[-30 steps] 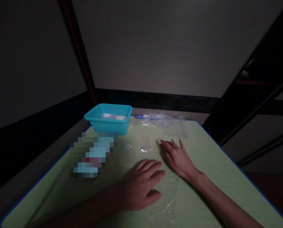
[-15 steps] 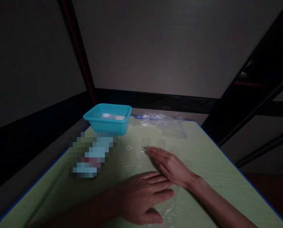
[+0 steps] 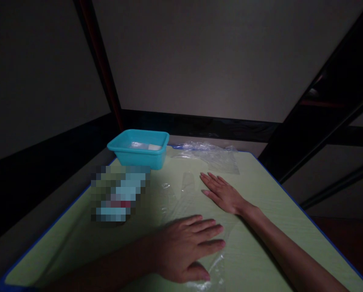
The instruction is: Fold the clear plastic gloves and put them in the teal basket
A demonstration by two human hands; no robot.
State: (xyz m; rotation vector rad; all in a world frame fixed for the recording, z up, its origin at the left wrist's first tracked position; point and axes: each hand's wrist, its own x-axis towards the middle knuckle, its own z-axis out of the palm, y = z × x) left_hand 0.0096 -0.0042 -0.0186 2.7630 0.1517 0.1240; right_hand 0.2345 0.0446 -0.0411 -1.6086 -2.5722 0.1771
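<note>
Turquoise basin [image 3: 140, 159], pale green tabletop [image 3: 278, 215] with faint grain and blue edging [image 3: 11, 288], colourless clear glove [image 3: 187, 183].

Beneath the left fingers [image 3: 208, 232], the glove [image 3: 186, 184] is thin, clear, glossy plastic, lightly creased. Beyond the right fingers [image 3: 211, 185], the bag [image 3: 218, 159] is shiny, crinkled plastic. The table [image 3: 260, 186] around them looks smooth, wood-grained.

In dim light, you face a plain grey wall [image 3: 199, 61] with a glossy black band [image 3: 218, 125] beyond your pale green, blue-edged table [image 3: 278, 207].
</note>
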